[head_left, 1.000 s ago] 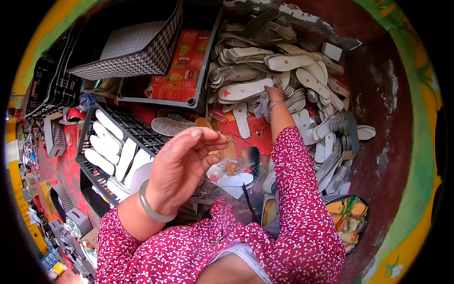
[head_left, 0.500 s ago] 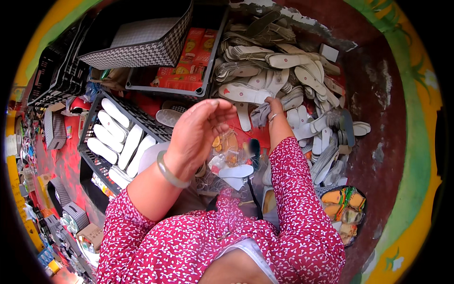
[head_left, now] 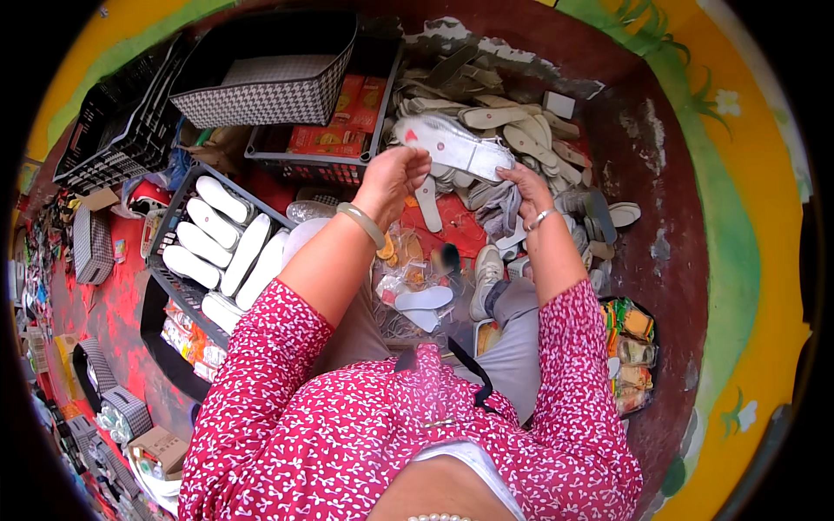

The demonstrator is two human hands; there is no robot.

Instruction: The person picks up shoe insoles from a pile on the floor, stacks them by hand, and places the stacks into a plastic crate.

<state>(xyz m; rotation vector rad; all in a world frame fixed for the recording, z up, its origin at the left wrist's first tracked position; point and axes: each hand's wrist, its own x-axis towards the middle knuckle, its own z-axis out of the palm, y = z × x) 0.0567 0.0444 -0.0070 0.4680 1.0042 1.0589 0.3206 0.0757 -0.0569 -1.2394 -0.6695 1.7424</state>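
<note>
Both my hands hold one white shoe insole up in front of me, roughly level. My left hand, with a pale green bangle on the wrist, grips its left end. My right hand, with a thin metal bracelet, grips its right end. Behind the insole lies a heap of several loose insoles on the red floor against the wall.
A black wire crate at my left holds several white insoles in a row. A checked fabric bin and a crate with orange packets stand behind. A basket of snack packets sits at my right. Small bags lie by my knees.
My right hand lifted an insole off the heap and drew it toward me. My left hand, open and empty before, rose forward and took the insole's other end.
</note>
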